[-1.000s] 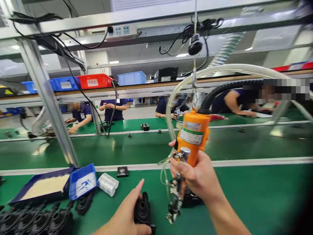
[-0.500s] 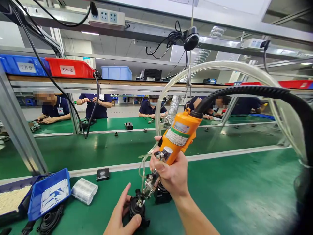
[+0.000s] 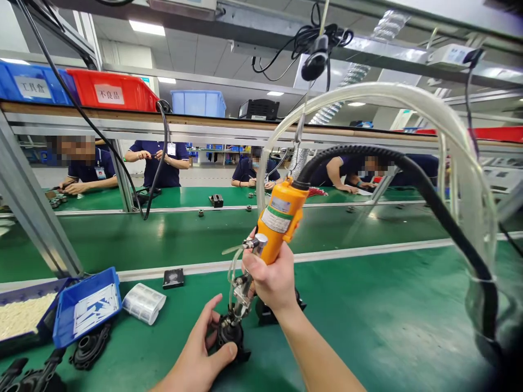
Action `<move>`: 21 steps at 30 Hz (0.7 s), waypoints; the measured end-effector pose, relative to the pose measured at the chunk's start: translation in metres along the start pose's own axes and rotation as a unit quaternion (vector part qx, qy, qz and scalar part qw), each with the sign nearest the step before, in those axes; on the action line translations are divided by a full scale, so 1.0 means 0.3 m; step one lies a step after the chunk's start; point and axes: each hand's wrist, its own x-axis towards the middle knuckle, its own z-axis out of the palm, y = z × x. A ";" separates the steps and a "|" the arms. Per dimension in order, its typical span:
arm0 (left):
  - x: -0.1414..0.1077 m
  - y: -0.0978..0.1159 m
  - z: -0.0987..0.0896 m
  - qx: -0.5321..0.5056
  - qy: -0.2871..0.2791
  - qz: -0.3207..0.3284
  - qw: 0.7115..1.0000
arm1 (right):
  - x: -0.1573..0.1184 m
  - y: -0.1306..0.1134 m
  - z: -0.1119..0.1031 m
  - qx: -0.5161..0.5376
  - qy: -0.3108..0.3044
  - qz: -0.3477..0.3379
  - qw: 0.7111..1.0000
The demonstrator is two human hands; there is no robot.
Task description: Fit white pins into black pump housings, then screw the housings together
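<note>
My right hand (image 3: 273, 280) is wrapped around an orange electric screwdriver (image 3: 278, 215), which leans with its metal nose (image 3: 244, 294) pointing down and to the left. That nose meets the top of a round black plastic housing (image 3: 233, 338) on the green bench. My left hand (image 3: 200, 348) grips the housing from the left, with the thumb in front and fingers behind; part of the housing is hidden by it. Behind my right wrist stands another black part (image 3: 266, 314), partly covered. A black cable (image 3: 368, 149) and a clear hose (image 3: 384, 93) arch from the screwdriver to the right.
At left lie a tray of cream pieces (image 3: 28, 318), a blue bin of white strips (image 3: 87, 310), a label roll (image 3: 144, 302), a small black box (image 3: 173, 277) and more black housings (image 3: 90, 344). Co-workers sit and stand beyond the conveyor (image 3: 163, 239).
My right hand and the screwdriver have shifted left and stand more upright over the housing. My left hand keeps its hold. The view has tilted slightly.
</note>
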 end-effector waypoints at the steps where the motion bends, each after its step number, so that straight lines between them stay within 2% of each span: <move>1: -0.001 0.007 0.003 -0.002 0.001 0.000 1.000 | 0.000 0.005 0.004 -0.007 0.007 0.002 1.000; 7: -0.002 0.023 0.009 -0.021 -0.008 0.010 1.000 | -0.004 -0.001 0.027 -0.021 0.016 -0.019 0.999; 12: 0.002 -0.019 0.005 -0.001 0.004 0.040 0.999 | 0.003 -0.038 0.028 -0.037 0.044 -0.036 0.998; 16: 0.017 -0.063 0.003 0.013 -0.003 0.065 0.998 | 0.001 -0.105 -0.048 -0.029 0.043 -0.068 0.996; 21: 0.031 -0.066 0.017 0.015 -0.003 0.070 0.997 | -0.040 -0.161 -0.166 -0.060 0.032 -0.082 0.994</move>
